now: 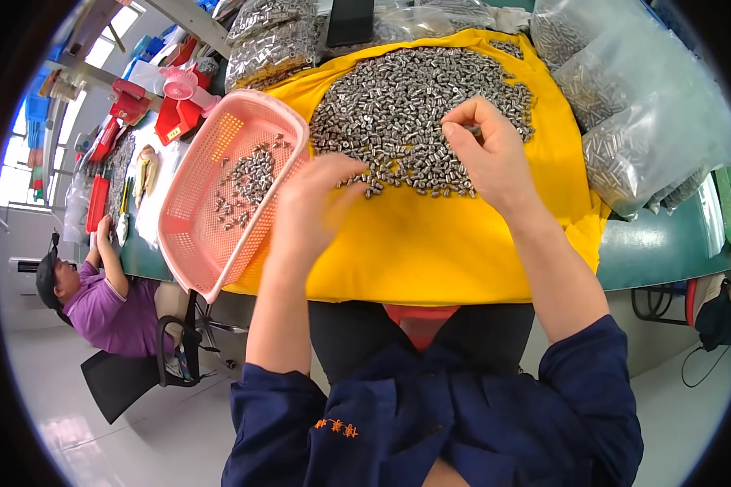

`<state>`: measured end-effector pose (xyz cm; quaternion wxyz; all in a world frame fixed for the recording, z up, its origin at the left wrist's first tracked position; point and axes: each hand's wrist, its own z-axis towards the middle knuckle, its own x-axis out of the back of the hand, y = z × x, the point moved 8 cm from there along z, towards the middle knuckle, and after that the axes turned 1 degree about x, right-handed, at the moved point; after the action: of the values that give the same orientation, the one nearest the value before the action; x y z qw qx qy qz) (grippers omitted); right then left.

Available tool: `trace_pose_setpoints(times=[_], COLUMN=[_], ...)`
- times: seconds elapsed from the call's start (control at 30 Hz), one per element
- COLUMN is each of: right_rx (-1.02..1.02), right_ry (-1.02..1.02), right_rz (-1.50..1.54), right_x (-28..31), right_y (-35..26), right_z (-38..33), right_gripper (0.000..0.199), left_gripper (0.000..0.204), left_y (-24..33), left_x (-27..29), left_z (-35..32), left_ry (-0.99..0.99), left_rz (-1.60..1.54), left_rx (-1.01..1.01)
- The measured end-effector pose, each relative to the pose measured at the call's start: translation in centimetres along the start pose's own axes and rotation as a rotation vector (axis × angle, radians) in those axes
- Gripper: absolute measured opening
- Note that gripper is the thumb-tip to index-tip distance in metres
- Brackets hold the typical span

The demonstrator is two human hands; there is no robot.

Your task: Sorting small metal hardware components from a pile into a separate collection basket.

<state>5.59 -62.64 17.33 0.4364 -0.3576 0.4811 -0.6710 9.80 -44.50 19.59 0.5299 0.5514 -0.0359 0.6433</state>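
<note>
A broad heap of small silvery metal cylindrical parts lies on a yellow cloth. My left hand, somewhat blurred, is between the heap and the basket, its thumb and fingers apart near the heap's left front edge. Over the right side of the heap is my right hand, thumb and forefinger pinched together; whatever is between them is too small to make out. To the left, a pink plastic basket with perforated walls stands tilted, partly behind my left forearm. A loose cluster of the same metal parts lies inside it.
Clear bags of metal parts crowd the right side, with more bags at the back left. A dark phone lies behind the heap. Red bins and a pink fan stand farther left, where a person in purple sits.
</note>
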Motion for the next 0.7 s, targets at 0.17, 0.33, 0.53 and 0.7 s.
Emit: trace_pose_setpoints(times=[0.17,0.33,0.53,0.7], right_rx=[0.003,0.141,0.027,0.136], right_ry=[-0.005,0.055,0.044,0.014], right_rz=[-0.02,-0.204,-0.258,-0.308], right_x=[-0.2,-0.9,1.1,-0.8], right_y=[-0.2,-0.8,0.4,0.7], right_z=[0.2,0.2,0.4,0.6], right_gripper=[0.007,0.009,0.008,0.009], left_gripper=[0.009,0.007,0.029,0.046], left_y=[-1.7,-4.6,-4.1,-15.5], left_x=[-2.6,-1.2,14.1,28.8], left_z=[-0.2,-3.4,-9.7,-22.2], left_ry=[0.0,0.192,0.794,1.119], left_rz=[-0.242,-0.954,-0.991,-0.604], left_rx=[0.229,0.485,0.003,0.355])
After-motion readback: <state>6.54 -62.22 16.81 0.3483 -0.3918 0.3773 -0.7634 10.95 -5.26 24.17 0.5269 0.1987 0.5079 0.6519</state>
